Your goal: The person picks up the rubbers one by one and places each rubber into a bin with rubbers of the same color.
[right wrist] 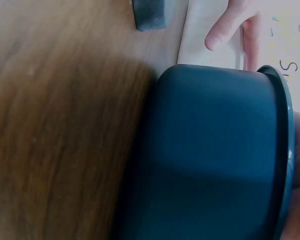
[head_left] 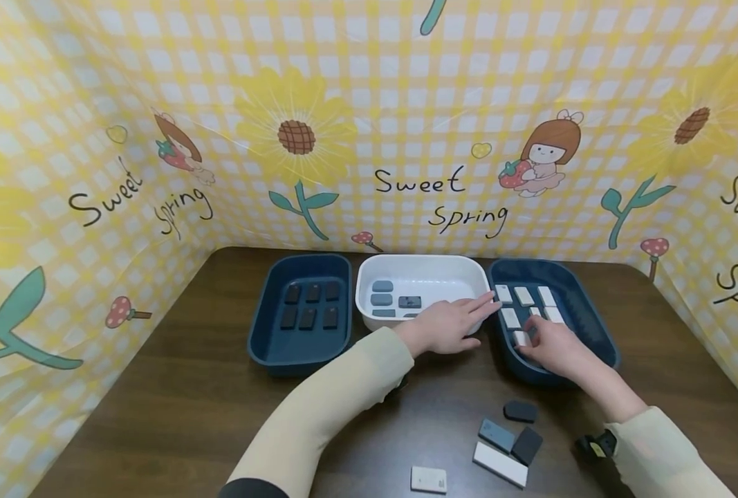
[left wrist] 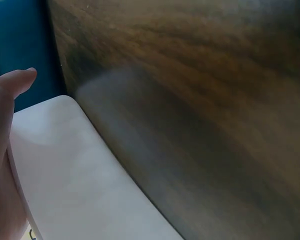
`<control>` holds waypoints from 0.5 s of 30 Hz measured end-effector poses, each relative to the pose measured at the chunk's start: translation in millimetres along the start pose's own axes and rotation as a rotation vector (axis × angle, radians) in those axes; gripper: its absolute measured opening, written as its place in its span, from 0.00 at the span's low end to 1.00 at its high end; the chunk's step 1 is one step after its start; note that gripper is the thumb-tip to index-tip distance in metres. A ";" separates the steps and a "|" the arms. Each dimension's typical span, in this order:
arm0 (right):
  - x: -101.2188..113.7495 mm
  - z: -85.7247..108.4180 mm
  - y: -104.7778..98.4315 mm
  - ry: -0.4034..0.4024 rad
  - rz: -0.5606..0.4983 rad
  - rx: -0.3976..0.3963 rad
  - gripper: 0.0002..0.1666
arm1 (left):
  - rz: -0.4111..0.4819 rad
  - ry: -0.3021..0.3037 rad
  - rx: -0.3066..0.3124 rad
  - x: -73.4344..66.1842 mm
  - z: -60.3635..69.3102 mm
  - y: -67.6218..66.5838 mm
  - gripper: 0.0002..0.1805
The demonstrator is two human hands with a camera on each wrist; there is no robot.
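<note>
My right hand (head_left: 552, 346) reaches into the right blue bin (head_left: 589, 321). Its thumb and fingers pinch a small white rectangular block (head_left: 521, 338) near the bin's front left corner. Several other white blocks (head_left: 523, 296) lie in rows beside it. My left hand (head_left: 446, 325) stretches over the front of the white bin (head_left: 421, 266), its fingers straight and spread toward the right bin's left rim. Grey-blue blocks (head_left: 382, 299) lie in the white bin, some hidden behind that hand. In the right wrist view, the blue bin wall (right wrist: 215, 150) hides most of the right hand.
A left blue bin (head_left: 312, 349) holds several black blocks (head_left: 307, 318) in two rows. On the brown table (head_left: 176, 387) in front lie a white block (head_left: 500, 465), a grey-blue block (head_left: 496, 435), dark blocks (head_left: 527, 445) and a cream block (head_left: 428, 479). Patterned cloth (head_left: 369, 124) stands behind.
</note>
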State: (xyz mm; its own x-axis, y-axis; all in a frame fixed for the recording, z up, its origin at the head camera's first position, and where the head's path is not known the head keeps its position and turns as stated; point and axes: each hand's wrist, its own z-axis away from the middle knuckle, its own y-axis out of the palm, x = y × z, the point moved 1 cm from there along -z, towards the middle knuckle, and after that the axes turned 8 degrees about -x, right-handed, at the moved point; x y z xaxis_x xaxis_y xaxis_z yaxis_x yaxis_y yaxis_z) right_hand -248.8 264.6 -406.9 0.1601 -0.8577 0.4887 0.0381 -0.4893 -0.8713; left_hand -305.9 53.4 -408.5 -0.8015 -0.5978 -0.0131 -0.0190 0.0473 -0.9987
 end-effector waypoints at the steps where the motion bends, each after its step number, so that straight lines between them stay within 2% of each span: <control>1: 0.8 -0.6 0.4 -0.003 0.003 0.004 0.19 | -0.015 0.006 -0.003 -0.2 -0.3 0.5 0.43; 7: 3.7 -3.9 1.5 -0.028 0.019 0.020 0.17 | -0.043 0.018 -0.015 -0.1 -1.1 1.7 0.43; 15: 0.7 -7.7 6.4 -0.004 0.050 0.049 0.16 | -0.021 0.019 -0.017 -1.8 -1.4 5.0 0.44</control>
State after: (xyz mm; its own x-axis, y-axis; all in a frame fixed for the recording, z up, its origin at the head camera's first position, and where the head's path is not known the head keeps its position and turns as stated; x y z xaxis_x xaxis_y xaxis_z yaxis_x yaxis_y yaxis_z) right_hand -256.0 259.6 -411.8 0.1667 -0.8800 0.4448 0.0783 -0.4379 -0.8956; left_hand -305.4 55.8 -413.4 -0.8122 -0.5833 0.0093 -0.0460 0.0481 -0.9978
